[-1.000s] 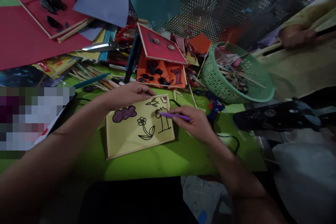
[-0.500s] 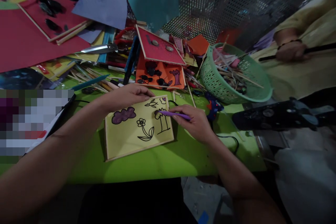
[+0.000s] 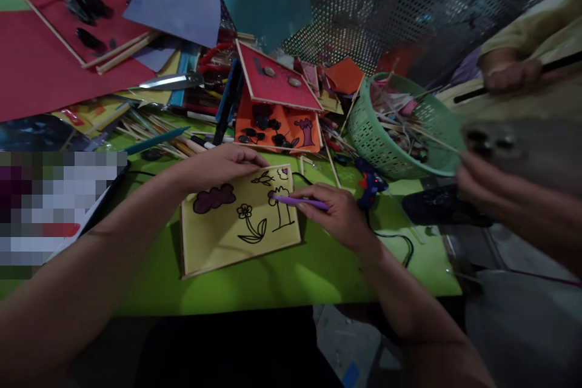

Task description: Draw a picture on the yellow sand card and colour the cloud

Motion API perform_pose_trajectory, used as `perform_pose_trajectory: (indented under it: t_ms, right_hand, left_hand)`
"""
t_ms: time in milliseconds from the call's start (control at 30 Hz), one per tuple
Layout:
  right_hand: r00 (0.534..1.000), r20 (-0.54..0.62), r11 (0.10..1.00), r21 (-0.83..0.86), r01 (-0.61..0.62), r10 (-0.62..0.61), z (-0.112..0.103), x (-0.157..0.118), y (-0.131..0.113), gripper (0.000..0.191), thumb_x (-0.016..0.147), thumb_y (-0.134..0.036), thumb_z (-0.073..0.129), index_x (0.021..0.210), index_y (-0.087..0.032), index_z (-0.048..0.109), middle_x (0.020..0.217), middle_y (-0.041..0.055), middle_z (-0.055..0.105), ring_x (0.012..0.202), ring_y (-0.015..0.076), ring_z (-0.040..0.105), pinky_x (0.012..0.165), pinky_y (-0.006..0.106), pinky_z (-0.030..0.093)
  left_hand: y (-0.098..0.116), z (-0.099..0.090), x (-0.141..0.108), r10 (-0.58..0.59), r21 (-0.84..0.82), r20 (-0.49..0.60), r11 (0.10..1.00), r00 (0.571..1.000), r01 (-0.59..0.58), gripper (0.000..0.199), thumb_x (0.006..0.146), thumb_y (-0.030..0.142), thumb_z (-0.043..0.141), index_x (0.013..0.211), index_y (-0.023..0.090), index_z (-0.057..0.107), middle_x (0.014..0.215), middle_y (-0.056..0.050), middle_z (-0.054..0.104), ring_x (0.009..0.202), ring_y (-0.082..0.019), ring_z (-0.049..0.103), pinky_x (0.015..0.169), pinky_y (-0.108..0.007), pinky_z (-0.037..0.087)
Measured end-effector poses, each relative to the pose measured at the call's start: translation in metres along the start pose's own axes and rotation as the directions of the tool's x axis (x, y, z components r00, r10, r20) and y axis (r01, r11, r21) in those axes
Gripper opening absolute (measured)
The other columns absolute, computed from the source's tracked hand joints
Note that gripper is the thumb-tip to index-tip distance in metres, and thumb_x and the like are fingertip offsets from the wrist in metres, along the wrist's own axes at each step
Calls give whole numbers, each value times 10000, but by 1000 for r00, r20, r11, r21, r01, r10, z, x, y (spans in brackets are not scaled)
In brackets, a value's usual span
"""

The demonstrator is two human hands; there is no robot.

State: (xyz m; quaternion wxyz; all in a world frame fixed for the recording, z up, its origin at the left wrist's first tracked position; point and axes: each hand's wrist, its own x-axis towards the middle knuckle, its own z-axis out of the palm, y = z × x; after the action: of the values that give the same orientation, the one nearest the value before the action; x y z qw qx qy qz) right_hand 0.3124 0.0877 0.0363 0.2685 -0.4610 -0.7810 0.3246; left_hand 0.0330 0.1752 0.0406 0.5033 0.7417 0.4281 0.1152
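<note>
A yellow card with thin wooden strips along its edges (image 3: 213, 248) lies tilted on the green table. Black outlines on it show a flower, a bird and a tree, plus a cloud coloured purple. My left hand (image 3: 220, 165) rests along the card's upper edge, fingers stretched out and partly hidden. Between the fingers and thumb of my right hand (image 3: 339, 212) is a purple felt-tip pen (image 3: 307, 201). Its tip touches the left of the treetop, where a small purple patch shows.
Behind the card lie an orange framed picture (image 3: 302, 133), scissors (image 3: 175, 81), a teal pen (image 3: 157, 141) and several sticks. A green basket (image 3: 364, 127) and a blue glue gun (image 3: 370, 182) stand right. Another person's hand holds a phone (image 3: 531, 151); another hand grips a dark rod.
Another person's hand with a phone has come in from the right. The pen tip has shifted slightly on the treetop. My left hand stays in place.
</note>
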Motion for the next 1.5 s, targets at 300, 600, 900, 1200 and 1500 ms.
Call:
perform_pose_trajectory:
  t_ms: [300, 600, 900, 1200, 1500]
  right_hand:
    - [1000, -26, 1000, 1, 1, -1, 1, -2, 2, 192, 978, -266, 683, 1146, -264, 775, 1091, 32, 804, 947, 182, 745, 838, 331, 579]
    - [998, -57, 997, -76, 29, -34, -1, 2, 1, 178, 978, -243, 667, 1110, -259, 786, 1051, 38, 822, 920, 198, 756, 819, 340, 575]
    - [998, -56, 996, -78, 33, -37, -2, 3, 2, 176, 981, -252, 667, 1108, -245, 788, 1043, 48, 819, 928, 200, 754, 825, 332, 565]
    - [999, -48, 998, -66, 7, -10, -1, 1, 4, 184, 978, -265, 672, 1121, -263, 787, 1042, 38, 817, 917, 196, 751, 822, 335, 569]
    - [1000, 14, 997, -78, 12, -11, -2, 2, -1, 197, 966, -246, 668, 1119, -266, 789, 1033, 32, 823, 870, 184, 750, 772, 311, 563]
  left_hand:
    - [0, 0, 1, -3, -47, 13, 999, 1000, 4, 372, 921, 426, 579, 1172, 222, 764, 1163, -61, 797, 1024, -232, 736, 890, -322, 567]
    - [4, 0, -1, -54, -43, 10, 998, 998, 54, 377, 917, 421, 574, 1180, 224, 758, 1136, -66, 806, 976, -221, 746, 846, -309, 578]
    - [5, -1, -1, -60, -25, 11, 998, 998, 61, 388, 909, 429, 569, 1186, 242, 766, 1143, -56, 806, 985, -218, 741, 873, -311, 577]
    - [6, 0, -1, -46, -14, 15, 999, 999, 46, 385, 930, 426, 548, 1191, 238, 758, 1175, -54, 803, 1013, -219, 743, 846, -292, 574]
    - [5, -1, -1, -50, -8, 10, 999, 999, 50, 396, 923, 425, 559, 1202, 226, 756, 1177, -60, 795, 1028, -227, 736, 873, -310, 571]
